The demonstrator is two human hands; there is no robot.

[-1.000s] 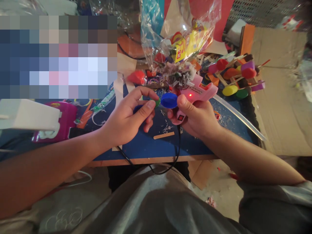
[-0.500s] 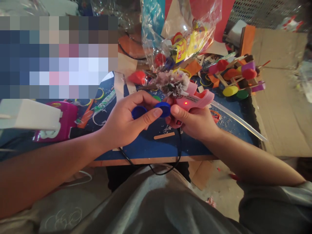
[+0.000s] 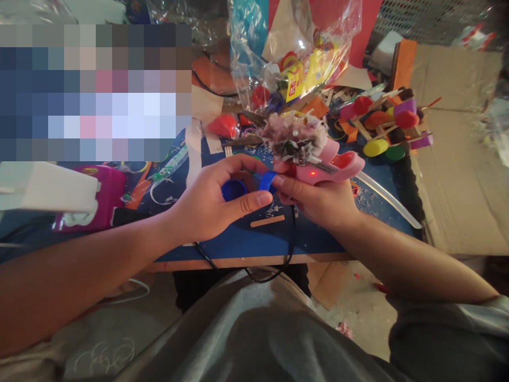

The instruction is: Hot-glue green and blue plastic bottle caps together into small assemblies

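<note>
My left hand (image 3: 217, 193) is closed around blue bottle caps. One blue cap (image 3: 267, 182) stands on edge between its fingertips, and a second blue cap (image 3: 234, 190) is tucked nearer the palm. In my right hand (image 3: 324, 199) is a pink hot glue gun (image 3: 345, 164), with its red light lit and a clear glue stick (image 3: 392, 200) sticking out of the back. The thumb of that hand touches the upright cap. A fuzzy greyish-pink clump (image 3: 296, 135) surrounds the gun's front end and hides its nozzle.
A wooden craft stick (image 3: 268, 220) lies near the front edge of the blue table (image 3: 246, 246). A black cord (image 3: 294, 233) hangs below the gun. At right are stick-and-cap pieces (image 3: 392, 124) and cardboard (image 3: 457, 170). A magenta power strip (image 3: 111, 191) with a white plug stands left.
The cap at my left fingertips has turned from facing up to standing on edge, and my right thumb now meets it. The glue gun has shifted slightly right and down.
</note>
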